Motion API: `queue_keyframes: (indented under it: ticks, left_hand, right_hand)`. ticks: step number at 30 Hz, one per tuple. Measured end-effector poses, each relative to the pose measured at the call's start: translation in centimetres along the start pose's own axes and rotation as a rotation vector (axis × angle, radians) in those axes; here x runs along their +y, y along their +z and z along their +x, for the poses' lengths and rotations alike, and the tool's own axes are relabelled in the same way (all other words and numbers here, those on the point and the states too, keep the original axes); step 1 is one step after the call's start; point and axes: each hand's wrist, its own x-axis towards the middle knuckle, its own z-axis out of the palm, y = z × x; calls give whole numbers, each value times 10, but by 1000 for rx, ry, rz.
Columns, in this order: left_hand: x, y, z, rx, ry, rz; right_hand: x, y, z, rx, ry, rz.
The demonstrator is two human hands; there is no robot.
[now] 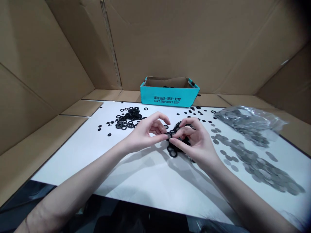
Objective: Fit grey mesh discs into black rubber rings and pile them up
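My left hand (148, 132) and my right hand (194, 140) meet fingertip to fingertip over the middle of a white sheet (136, 174). Both pinch small parts where the fingers touch: a grey metal disc and a black rubber ring (169, 135), though I cannot tell which hand has which. Under my right hand lies a heap of black rings (175, 149). A second heap of black rings (128, 118) sits behind my left hand.
Grey metal discs (257, 165) spread across the right of the sheet, with a clear bag of more discs (247, 121) behind them. A teal cardboard box (170, 95) stands at the back. Brown cardboard walls (194, 42) enclose the sheet on three sides.
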Motion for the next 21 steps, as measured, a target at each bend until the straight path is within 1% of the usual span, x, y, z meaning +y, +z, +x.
queue_keyframes:
  ticks: [11, 13, 15, 18, 21]
  left_hand:
    - [12, -6, 1, -155, 16, 153]
    - [11, -6, 1, -155, 20, 195]
    - [9, -6, 0, -124, 27, 223]
    - [3, -5, 0, -88, 31, 200]
    - [-1, -7, 0, -100, 34, 174]
  right_hand:
    - [-1, 0, -4, 0, -29, 7]
    - [1, 1, -5, -9, -24, 0]
    - [4, 1, -5, -18, -22, -29]
    - [6, -1, -4, -29, -17, -120]
    - [4, -4, -3, -22, -5, -174]
